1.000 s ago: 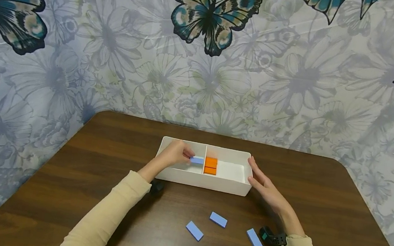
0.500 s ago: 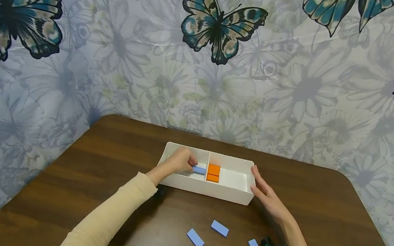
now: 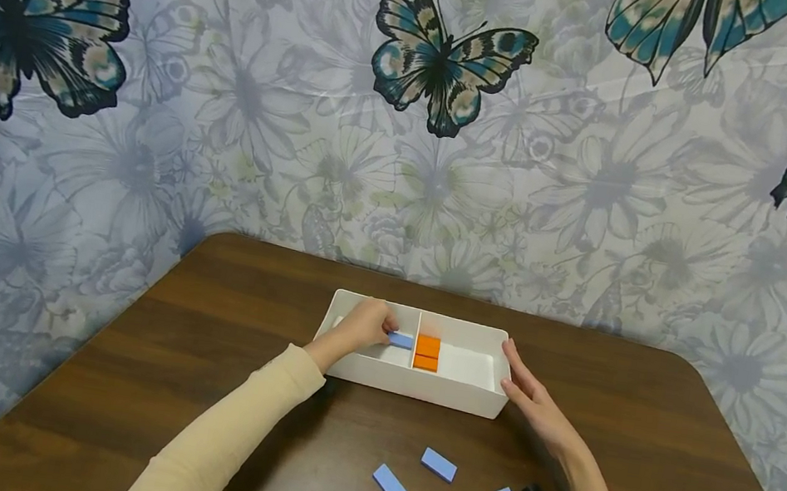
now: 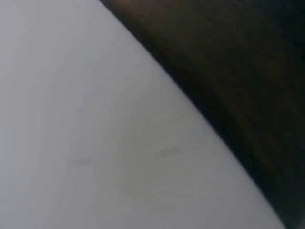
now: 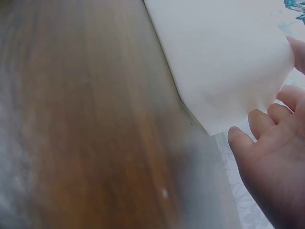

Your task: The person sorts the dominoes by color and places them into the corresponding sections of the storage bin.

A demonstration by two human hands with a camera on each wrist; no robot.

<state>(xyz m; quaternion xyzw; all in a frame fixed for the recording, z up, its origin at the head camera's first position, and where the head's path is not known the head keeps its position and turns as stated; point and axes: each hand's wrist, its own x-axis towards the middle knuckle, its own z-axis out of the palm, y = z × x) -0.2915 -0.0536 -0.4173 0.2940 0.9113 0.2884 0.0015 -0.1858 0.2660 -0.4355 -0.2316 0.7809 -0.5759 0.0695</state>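
Blue and flat, the small block (image 3: 400,339) pinched in the curled fingers of the left hand (image 3: 363,327) sits low in the left compartment of the white tray (image 3: 419,388), beside the divider and the two orange blocks (image 3: 427,352) on its other side. It looks light, stiff and smooth-faced, so a pinch across its short edges should hold it better than one on its flat faces. The right hand (image 3: 531,395) lies open, straight fingers against the tray's right end wall, and three more blue blocks (image 3: 438,464) lie loose on the brown wooden counter (image 3: 192,385).
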